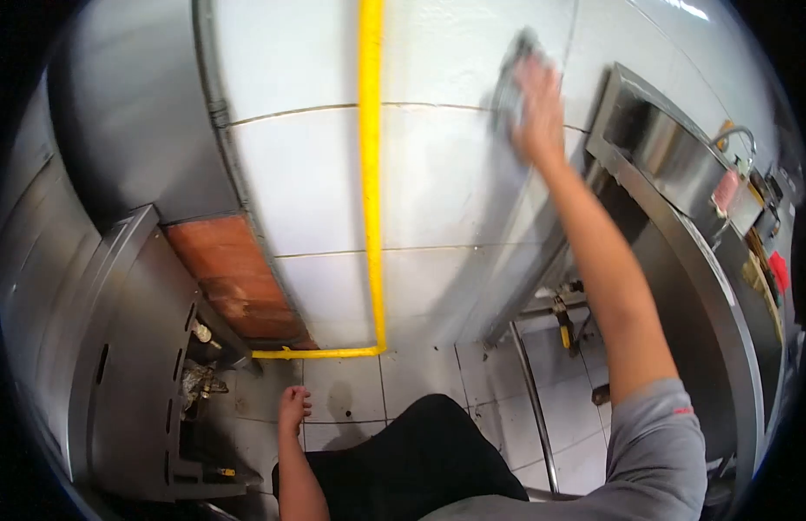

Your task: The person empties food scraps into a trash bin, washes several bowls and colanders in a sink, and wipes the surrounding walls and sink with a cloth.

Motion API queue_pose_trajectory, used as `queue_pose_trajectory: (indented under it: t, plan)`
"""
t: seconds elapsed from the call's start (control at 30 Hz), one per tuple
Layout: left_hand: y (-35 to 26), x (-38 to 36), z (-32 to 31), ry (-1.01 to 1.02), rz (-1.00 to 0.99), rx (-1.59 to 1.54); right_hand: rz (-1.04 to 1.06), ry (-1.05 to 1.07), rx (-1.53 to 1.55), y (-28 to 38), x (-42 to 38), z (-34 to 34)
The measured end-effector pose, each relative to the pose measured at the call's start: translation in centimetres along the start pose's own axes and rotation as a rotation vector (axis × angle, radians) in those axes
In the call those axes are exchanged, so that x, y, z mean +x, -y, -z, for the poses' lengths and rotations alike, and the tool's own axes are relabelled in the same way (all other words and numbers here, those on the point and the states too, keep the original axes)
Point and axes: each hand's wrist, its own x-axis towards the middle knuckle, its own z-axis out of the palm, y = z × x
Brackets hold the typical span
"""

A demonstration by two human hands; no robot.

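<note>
My right hand [539,113] is stretched up against the white tiled wall [437,174], pressing a grey cloth [509,91] to it. Motion blurs both the hand and the cloth. Low on the left, my left hand [294,409] hangs above the floor tiles with its fingers curled, and nothing shows in it. A yellow pipe [370,174] runs down the wall between the two hands, then bends left near the floor.
A metal sink unit [680,165] with a faucet [740,137] stands on the right, a pink bottle [726,191] beside it. Steel equipment [129,356] lines the left, near orange-brown tiles [233,278]. A metal rail [535,408] crosses the lower right.
</note>
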Motion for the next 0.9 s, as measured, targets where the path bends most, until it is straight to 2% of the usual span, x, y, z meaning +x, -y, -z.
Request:
queue_pose_trajectory:
  t: [0.03,0.07,0.1,0.2,0.27,0.3,0.37,0.4,0.47,0.5,0.57,0.6,0.63,0.67,0.7,0.8,0.87,0.9]
  plan:
    - [0.1,0.1,-0.2,-0.008,-0.022,-0.017,-0.062,-0.137,0.053,-1.9,3.6,0.3]
    - [0.0,0.3,-0.5,-0.017,-0.048,-0.035,-0.147,-0.166,0.033,-3.7,6.6,0.2]
    - [-0.2,0.3,-0.8,-0.005,-0.048,-0.018,-0.222,-0.343,-0.023,-3.9,8.2,0.2]
    - [-0.2,0.4,-1.6,0.005,-0.043,0.077,-0.212,-0.427,0.111,-1.3,3.6,-5.0]
    - [0.4,1.1,-2.0,0.028,-0.036,0.062,-0.236,-0.129,0.132,4.3,-5.0,-3.8]
    - [1.1,1.2,-1.9,0.037,-0.033,0.079,-0.296,-0.134,0.219,6.1,-10.3,-4.2]
    - [2.1,1.7,-1.6,0.060,-0.018,0.078,-0.685,-0.126,0.221,9.7,-21.1,-5.6]
    - [2.4,1.9,-1.5,0.067,-0.019,0.086,-1.051,-0.037,0.262,11.8,-24.9,-5.5]
    - [2.8,2.0,-1.3,0.046,0.019,0.088,-1.513,-0.074,0.268,12.6,-30.4,-8.3]
    - [2.7,1.9,-1.4,0.055,0.016,0.083,-1.505,-0.080,0.261,11.9,-29.7,-8.2]
    - [1.9,1.4,-1.6,0.063,0.012,0.079,-1.406,-0.296,0.300,9.3,-25.2,-8.3]
    - [1.9,1.4,-1.6,0.070,0.010,0.079,-1.329,-0.388,0.514,8.0,-19.3,-5.5]
    - [2.0,1.3,-1.7,0.077,0.012,0.095,-1.276,-0.774,1.311,7.1,-13.5,-3.5]
    - [2.1,1.3,-1.8,0.083,0.013,0.112,-0.866,-0.454,0.562,4.8,-10.4,-4.0]
    - [2.1,1.4,-1.9,0.088,0.008,0.112,-0.685,-0.259,0.208,3.6,-6.4,-3.1]
    - [1.9,1.3,-2.1,0.104,0.001,0.133,-0.376,-0.227,0.213,1.4,1.1,-1.0]
    - [1.8,1.0,-2.5,0.087,-0.027,0.122,-0.335,-0.207,0.227,1.4,-1.2,-1.1]
    - [1.4,1.0,-2.8,0.096,-0.035,0.122,-0.439,-0.193,0.185,2.0,-3.7,-0.8]
